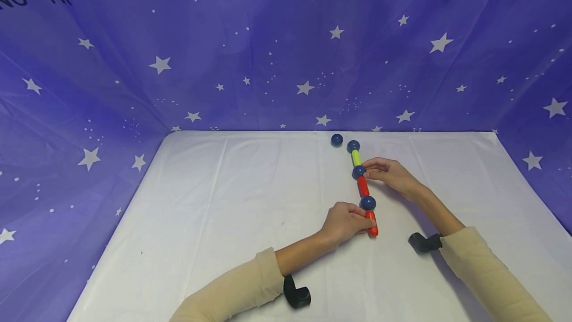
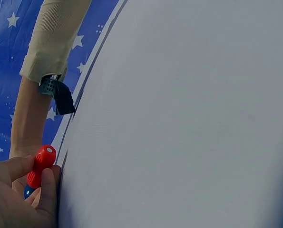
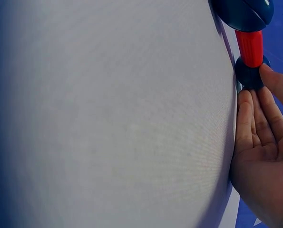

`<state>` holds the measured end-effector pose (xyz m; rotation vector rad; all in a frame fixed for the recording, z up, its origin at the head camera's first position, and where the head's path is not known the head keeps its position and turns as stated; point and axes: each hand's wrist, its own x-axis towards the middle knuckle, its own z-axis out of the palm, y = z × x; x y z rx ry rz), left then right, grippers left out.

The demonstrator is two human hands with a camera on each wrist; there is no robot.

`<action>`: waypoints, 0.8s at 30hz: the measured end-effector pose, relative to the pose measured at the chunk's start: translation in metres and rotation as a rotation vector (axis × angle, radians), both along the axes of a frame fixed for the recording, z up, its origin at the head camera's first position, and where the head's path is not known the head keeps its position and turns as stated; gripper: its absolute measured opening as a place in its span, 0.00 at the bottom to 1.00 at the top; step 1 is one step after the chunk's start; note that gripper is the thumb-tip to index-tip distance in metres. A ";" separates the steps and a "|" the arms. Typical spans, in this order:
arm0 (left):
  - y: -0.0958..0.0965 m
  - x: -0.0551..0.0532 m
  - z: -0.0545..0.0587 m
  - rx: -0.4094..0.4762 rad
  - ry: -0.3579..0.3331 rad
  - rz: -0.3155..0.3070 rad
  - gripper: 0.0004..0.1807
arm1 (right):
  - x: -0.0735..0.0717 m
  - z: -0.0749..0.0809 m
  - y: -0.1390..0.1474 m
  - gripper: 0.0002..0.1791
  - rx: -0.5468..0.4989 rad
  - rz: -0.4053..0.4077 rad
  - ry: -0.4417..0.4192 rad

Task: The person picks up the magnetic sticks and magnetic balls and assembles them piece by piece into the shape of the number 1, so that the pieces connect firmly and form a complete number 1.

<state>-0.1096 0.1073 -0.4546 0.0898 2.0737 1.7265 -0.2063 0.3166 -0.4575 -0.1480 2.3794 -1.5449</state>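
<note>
A chain of blue balls and short rods lies on the white table. From the far end it runs blue ball [image 1: 353,146], yellow-green rod [image 1: 356,157], middle blue ball [image 1: 359,172], red rod [image 1: 363,187], near blue ball [image 1: 368,203] and near red rod [image 1: 372,223]. My left hand [image 1: 344,223] pinches the near red rod between thumb and fingers; the left wrist view shows the rod's end [image 2: 48,151] facing out. With thumb and fingertips, my right hand [image 1: 394,178] holds the middle blue ball [image 3: 249,76] from the right side.
One loose blue ball [image 1: 337,139] sits by the table's back edge, left of the chain. Black wrist mounts [image 1: 297,292] hang at both sleeves. A purple star-patterned cloth [image 1: 268,63] rises behind and beside the white table [image 1: 214,183].
</note>
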 end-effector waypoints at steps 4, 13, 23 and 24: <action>0.000 -0.001 0.001 -0.009 -0.008 0.008 0.06 | 0.000 0.000 0.000 0.27 0.000 0.000 0.002; 0.001 -0.002 0.003 -0.037 0.010 0.003 0.07 | 0.001 0.001 0.000 0.27 0.009 -0.001 0.004; 0.001 -0.004 0.004 -0.030 -0.006 -0.003 0.07 | 0.001 0.000 0.000 0.27 0.009 0.005 0.012; 0.001 -0.004 0.003 -0.029 -0.007 -0.003 0.07 | 0.001 0.000 0.000 0.27 0.008 0.004 0.011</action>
